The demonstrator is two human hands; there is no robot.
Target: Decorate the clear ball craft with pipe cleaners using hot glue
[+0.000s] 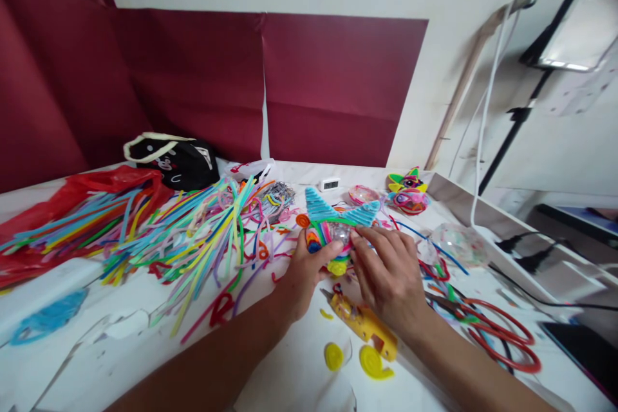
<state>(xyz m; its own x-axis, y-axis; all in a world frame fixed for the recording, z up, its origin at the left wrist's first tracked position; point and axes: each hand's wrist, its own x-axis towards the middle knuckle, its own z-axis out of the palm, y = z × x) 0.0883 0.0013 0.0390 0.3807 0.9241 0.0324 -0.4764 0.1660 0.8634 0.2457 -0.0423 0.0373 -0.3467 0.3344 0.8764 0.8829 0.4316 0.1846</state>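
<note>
Left hand [304,270] is gripping a colourful craft piece [338,215], while the right hand [389,270] is touching its right side

The piece is sitting between the two hands, above the white table [280,367], and is showing two pointed light-blue ears over a clear, rounded middle. The left thumb is lying across its front, with the fingers wrapping behind; the right fingertips are bunching close together at its edge, and I cannot tell whether they are pinching anything. Just below, a yellow tool [364,325] is lying aslant, with two yellow coils [333,356] resting nearer the viewer. Red-handled scissors [502,335] are lying beyond the right wrist, and many-coloured fuzzy stems [203,232] are spreading in a heap to the left, near a black bag [181,167]
</note>
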